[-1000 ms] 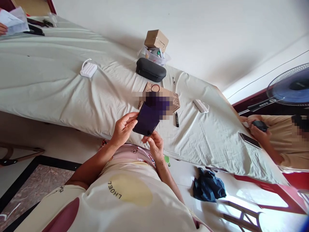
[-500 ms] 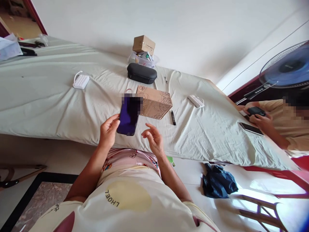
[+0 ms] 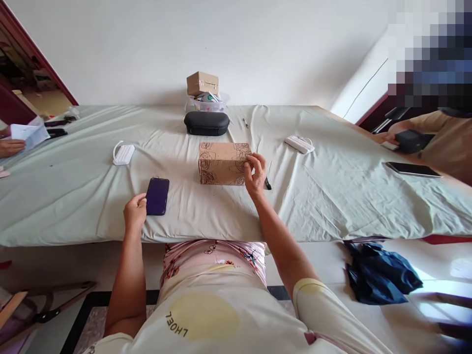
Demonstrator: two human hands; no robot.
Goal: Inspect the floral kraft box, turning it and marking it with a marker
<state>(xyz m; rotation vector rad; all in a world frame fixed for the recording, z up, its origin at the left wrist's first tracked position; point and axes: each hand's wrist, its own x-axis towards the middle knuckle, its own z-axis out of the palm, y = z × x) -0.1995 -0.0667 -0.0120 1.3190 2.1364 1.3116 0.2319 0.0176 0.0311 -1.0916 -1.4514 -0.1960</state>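
Observation:
My left hand (image 3: pixel 134 212) pinches the left edge of a smartphone (image 3: pixel 157 196) with a dark purple screen, low over the cloth near the table's front edge. Whether the phone rests on the cloth I cannot tell. To its right sits a brown cardboard box (image 3: pixel 222 172) with black scribbled line drawings. The fingers of my right hand (image 3: pixel 256 174) are bent around the box's upper right corner, thumb at the front. A black marker (image 3: pixel 267 184) lies just right of that hand, partly hidden by it.
Behind the box are a black zip case (image 3: pixel 206 123), a clear plastic tub (image 3: pixel 206 104) and a small carton (image 3: pixel 202 83). White power banks lie left (image 3: pixel 124 154) and right (image 3: pixel 299 144). Another phone (image 3: pixel 413 169) lies near a person at right; another person's hand (image 3: pixel 11 147) holds papers.
My left hand has moved the phone left and lower, away from the box. My right hand has gone from free air to the box's right corner. The head view has also shifted.

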